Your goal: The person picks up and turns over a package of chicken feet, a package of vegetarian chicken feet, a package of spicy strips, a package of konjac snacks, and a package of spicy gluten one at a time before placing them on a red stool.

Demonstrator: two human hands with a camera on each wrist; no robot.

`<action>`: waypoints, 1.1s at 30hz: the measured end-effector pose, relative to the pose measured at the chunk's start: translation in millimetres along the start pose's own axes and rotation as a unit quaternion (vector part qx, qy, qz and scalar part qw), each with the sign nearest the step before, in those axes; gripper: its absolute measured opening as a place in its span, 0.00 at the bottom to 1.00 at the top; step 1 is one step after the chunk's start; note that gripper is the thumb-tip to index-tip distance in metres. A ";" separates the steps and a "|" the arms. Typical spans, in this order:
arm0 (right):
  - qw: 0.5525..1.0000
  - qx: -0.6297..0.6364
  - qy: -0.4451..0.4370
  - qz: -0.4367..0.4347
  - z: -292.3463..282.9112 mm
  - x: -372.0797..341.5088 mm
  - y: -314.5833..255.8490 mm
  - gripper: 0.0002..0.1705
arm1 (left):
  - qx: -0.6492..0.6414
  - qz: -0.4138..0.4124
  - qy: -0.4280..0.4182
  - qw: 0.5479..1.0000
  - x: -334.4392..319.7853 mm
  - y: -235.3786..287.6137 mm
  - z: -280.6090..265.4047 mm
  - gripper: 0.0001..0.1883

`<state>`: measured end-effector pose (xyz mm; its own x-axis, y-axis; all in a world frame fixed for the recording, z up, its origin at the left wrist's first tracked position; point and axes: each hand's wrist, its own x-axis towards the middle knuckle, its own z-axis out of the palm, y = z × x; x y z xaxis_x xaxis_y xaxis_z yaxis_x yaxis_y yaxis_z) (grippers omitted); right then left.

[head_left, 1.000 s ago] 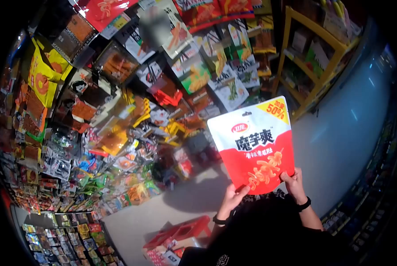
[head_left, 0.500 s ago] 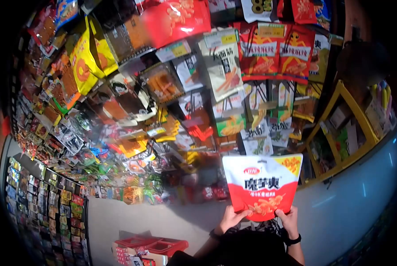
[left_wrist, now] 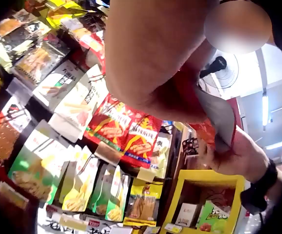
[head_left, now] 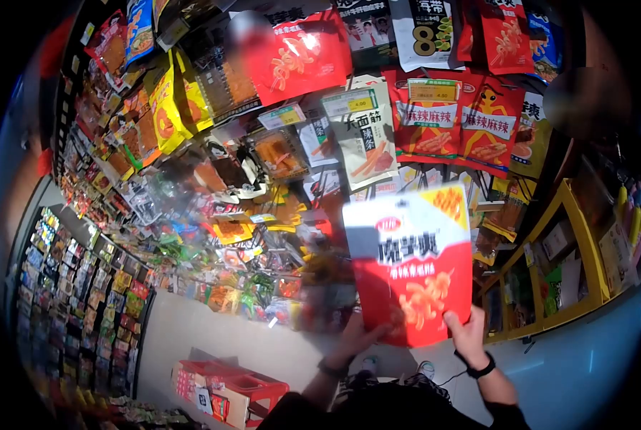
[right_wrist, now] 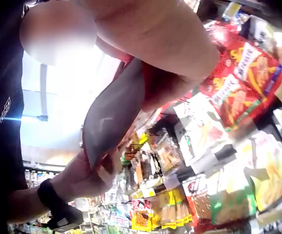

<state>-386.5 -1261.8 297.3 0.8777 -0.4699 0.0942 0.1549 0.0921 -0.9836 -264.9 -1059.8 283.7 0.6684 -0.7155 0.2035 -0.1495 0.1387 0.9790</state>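
A red and white snack pouch (head_left: 415, 287) with a yellow corner stands upright in front of the person, printed side up toward the head camera. My left hand (head_left: 352, 340) holds its lower left corner, partly in shade. At the lower right corner, my right hand (head_left: 468, 334) grips it with the thumb over the front. From below, the left wrist view shows the pouch's grey underside (left_wrist: 220, 117) between both hands. The right wrist view shows that same grey underside (right_wrist: 115, 109), with the left hand (right_wrist: 89, 176) at the far end.
Hanging snack packets fill the display ahead, among them a red packet (head_left: 300, 57), a cream packet (head_left: 367, 140) and a yellow one (head_left: 180, 104). A yellow-framed rack (head_left: 598, 251) stands right. On the floor (head_left: 191, 322) is a red stool (head_left: 263, 390) beside a carton.
The head view has shifted, first swinging the display round, then lowering it in the frame. The pouch, still in both hands, dropped in the view, then rose and now overlaps the lower hanging packets.
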 end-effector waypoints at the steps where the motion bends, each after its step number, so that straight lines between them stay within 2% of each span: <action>1: 0.999 0.037 -0.004 0.012 7.8 12.4 -24.9 0.09 | 0.047 0.054 -0.015 0.997 13.9 7.3 -7.9 0.06; 2: 0.996 -0.036 -0.005 -0.081 8.4 29.0 -20.0 0.11 | 0.053 0.056 -0.010 0.997 26.3 20.3 -17.2 0.06; 4: 0.989 -0.047 -0.014 -0.136 24.6 53.2 -52.8 0.12 | 0.101 -0.027 -0.009 0.994 43.9 54.7 -34.6 0.08; 5: 0.984 -0.088 -0.032 -0.154 27.0 64.5 -64.4 0.12 | 0.143 -0.083 0.031 0.986 52.4 73.2 -42.8 0.09; 6: 0.984 -0.051 -0.031 -0.165 39.4 75.2 -75.1 0.12 | 0.122 0.094 0.074 0.985 68.1 82.3 -46.0 0.09; 7: 0.979 -0.060 -0.035 -0.190 50.5 85.3 -88.9 0.12 | 0.068 0.070 0.057 0.994 78.8 91.7 -57.3 0.09; 8: 0.983 -0.043 -0.051 -0.173 61.7 93.3 -106.3 0.13 | 0.015 0.049 0.038 0.998 91.8 104.7 -72.6 0.09; 9: 0.973 -0.029 -0.022 -0.227 87.2 121.1 -121.4 0.15 | 0.116 0.109 0.087 0.983 108.0 132.9 -97.1 0.10; 10: 0.973 -0.035 -0.031 -0.224 98.5 132.0 -138.5 0.16 | 0.058 0.126 0.124 0.983 119.2 150.5 -99.1 0.09; 11: 0.967 0.005 -0.018 -0.253 115.9 146.6 -149.8 0.17 | 0.050 0.189 0.137 0.971 130.4 161.7 -106.6 0.10; 12: 0.969 -0.034 -0.027 -0.244 118.6 166.3 -156.4 0.18 | 0.091 0.220 0.138 0.961 143.5 170.0 -122.9 0.11; 13: 0.965 0.010 -0.026 -0.260 131.6 180.7 -164.3 0.18 | 0.060 0.216 0.137 0.965 156.3 178.3 -132.8 0.12; 14: 0.969 -0.002 -0.022 -0.248 140.4 193.2 -174.3 0.18 | 0.071 0.226 0.115 0.965 171.8 184.9 -148.9 0.12; 16: 0.970 -0.015 -0.015 -0.242 157.7 210.7 -184.9 0.18 | 0.081 0.241 0.088 0.963 191.8 191.5 -177.6 0.12; 18: 0.956 0.058 -0.024 -0.287 174.3 230.0 -188.9 0.17 | 0.131 0.282 0.082 0.947 208.8 202.3 -198.0 0.13; 19: 0.955 0.043 -0.015 -0.294 179.7 233.7 -192.1 0.17 | 0.132 0.298 0.074 0.942 216.0 207.4 -204.9 0.13; 23: 0.945 0.036 -0.014 -0.326 198.3 243.6 -199.2 0.17 | 0.076 0.314 0.054 0.945 234.7 206.8 -223.1 0.13; 26: 0.943 0.028 -0.006 -0.332 205.3 249.2 -199.9 0.17 | -0.002 0.301 0.013 0.954 240.9 207.8 -230.0 0.14; 29: 0.950 0.027 0.010 -0.311 205.5 252.8 -188.6 0.17 | 0.018 0.279 0.016 0.960 237.0 202.7 -232.5 0.14; 30: 0.952 0.035 0.014 -0.303 201.6 253.1 -178.3 0.17 | 0.036 0.301 0.026 0.953 234.3 198.7 -231.0 0.14; 33: 0.950 0.056 0.034 -0.306 202.4 250.2 -168.0 0.16 | 0.064 0.276 -0.005 0.959 230.8 187.0 -232.2 0.13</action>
<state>-101.1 -1217.2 517.2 0.5761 -0.5216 0.6293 0.6779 -0.1254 -0.7244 30.6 -1039.9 517.1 0.4543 -0.5645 0.6891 -0.5670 0.4133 0.7125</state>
